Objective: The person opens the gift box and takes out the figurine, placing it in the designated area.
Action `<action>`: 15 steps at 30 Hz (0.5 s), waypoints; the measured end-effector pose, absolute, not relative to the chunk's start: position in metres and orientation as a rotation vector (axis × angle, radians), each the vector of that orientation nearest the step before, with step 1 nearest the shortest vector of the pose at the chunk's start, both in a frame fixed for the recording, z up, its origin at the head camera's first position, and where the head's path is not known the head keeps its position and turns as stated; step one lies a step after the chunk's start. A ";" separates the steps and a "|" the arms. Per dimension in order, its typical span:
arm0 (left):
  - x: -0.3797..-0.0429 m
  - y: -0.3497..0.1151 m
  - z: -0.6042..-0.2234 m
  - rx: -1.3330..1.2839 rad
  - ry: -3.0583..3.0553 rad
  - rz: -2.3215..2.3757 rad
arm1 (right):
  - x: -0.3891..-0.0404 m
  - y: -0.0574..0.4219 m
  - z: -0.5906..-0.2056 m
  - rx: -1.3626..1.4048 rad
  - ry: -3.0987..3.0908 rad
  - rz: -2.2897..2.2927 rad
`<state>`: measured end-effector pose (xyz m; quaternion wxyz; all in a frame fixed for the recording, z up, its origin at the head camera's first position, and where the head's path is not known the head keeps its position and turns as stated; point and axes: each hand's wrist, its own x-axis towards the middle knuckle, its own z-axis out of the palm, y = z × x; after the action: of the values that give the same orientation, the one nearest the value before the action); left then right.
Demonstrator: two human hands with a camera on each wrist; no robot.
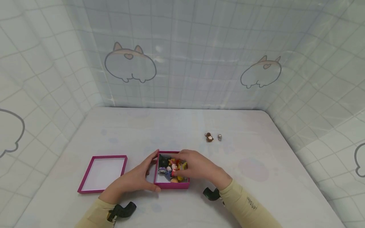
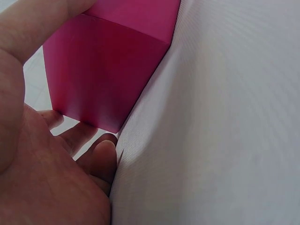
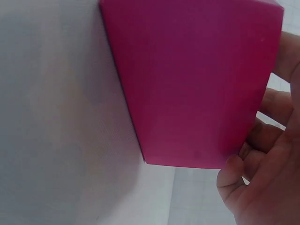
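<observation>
The left hand (image 1: 139,177) grips the box (image 1: 172,186) by its left side, thumb in front, seemingly to steady it on the table (image 1: 171,126), while the right hand (image 1: 196,164) reaches in among the figures (image 1: 174,167), whether pinching one I cannot tell

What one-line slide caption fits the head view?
Left hand holding a magenta box, right hand reaching over the toy figurines inside, magenta-rimmed lid lying to the left.
</observation>
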<state>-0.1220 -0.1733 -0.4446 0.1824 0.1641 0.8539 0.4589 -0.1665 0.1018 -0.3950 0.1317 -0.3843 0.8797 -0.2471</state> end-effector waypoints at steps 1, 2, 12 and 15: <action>-0.122 -0.173 -0.444 0.466 2.414 1.292 | -0.166 0.102 -0.396 -1.117 2.556 -0.701; -0.122 -0.173 -0.444 0.469 2.415 1.292 | -0.166 0.101 -0.397 -1.120 2.561 -0.682; -0.122 -0.173 -0.442 0.482 2.408 1.302 | -0.162 0.099 -0.400 -1.158 2.616 -0.602; -0.122 -0.173 -0.443 0.475 2.403 1.303 | -0.162 0.097 -0.401 -1.162 2.627 -0.583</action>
<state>-0.1218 -0.1728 -0.4425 0.1825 0.1683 0.8516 0.4617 -0.1618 0.0973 -0.4008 0.1050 -0.3942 0.8913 -0.1978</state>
